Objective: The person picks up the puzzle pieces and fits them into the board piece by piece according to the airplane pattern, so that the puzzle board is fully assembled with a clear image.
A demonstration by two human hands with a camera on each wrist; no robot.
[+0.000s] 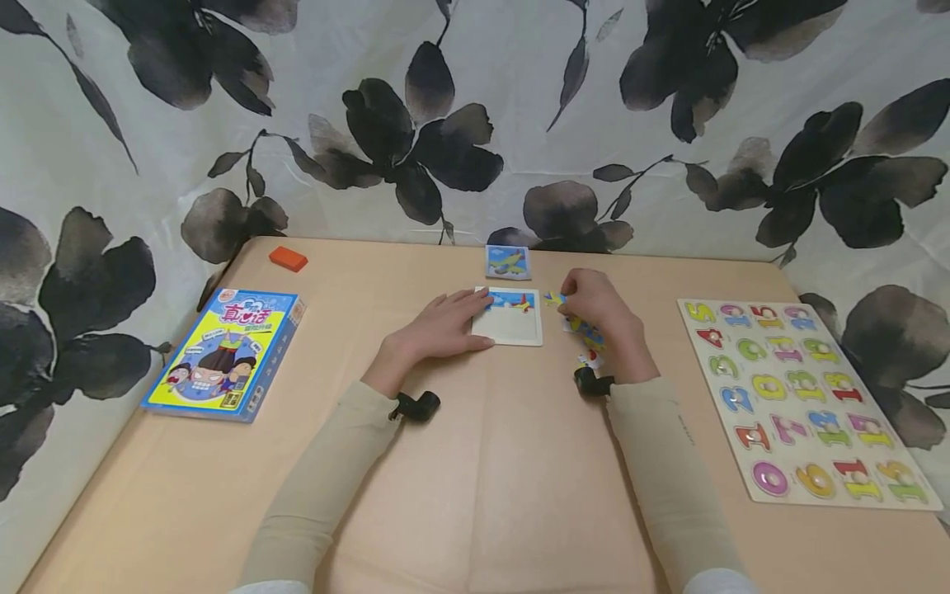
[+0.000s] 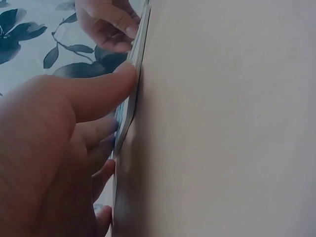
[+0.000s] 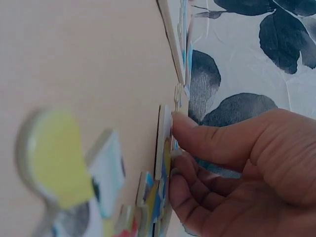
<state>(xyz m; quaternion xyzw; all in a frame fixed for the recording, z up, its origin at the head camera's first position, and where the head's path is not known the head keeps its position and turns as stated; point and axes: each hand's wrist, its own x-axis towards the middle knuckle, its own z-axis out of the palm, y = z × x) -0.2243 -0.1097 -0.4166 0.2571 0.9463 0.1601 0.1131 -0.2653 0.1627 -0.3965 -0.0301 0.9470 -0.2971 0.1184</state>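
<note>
the right grip (image 1: 601, 309) is curled, thumb and fingertips at loose, flat, multicoloured puzzle pieces (image 1: 591, 338); whether it pinches one, i cannot tell. the left grip (image 1: 445, 323) lies with fingers extended and thumb apart at the left side of a square, white puzzle tray (image 1: 512, 332) on the pale, wood-toned bench (image 1: 482, 495). printed pieces show only along the tray's upper part; the lower part is bare white, so the filling looks early, with the loose pieces seemingly left to place.
</note>
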